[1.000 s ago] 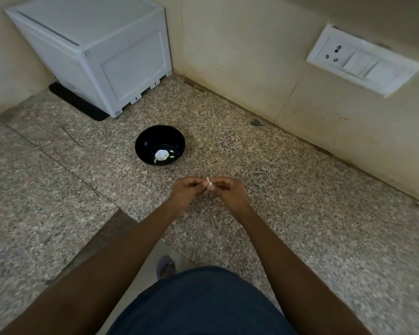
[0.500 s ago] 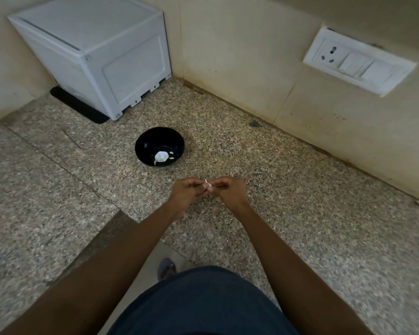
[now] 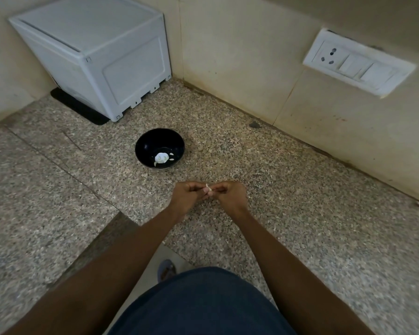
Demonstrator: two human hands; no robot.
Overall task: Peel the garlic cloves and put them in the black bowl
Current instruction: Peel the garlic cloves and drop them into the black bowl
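Mid-peel from where I'm watching: left hand (image 3: 188, 198) and right hand (image 3: 230, 195) both pinching one clove (image 3: 208, 189), so next I'd strip it, then drop it in the bowl (image 3: 144, 146) just beyond.

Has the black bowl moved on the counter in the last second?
No. The black bowl sits in the same spot relative to the white box and its black mat; only the camera shifted slightly.

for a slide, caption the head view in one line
Both hands, left hand and right hand, pinch a garlic clove above the granite counter, near the black bowl.
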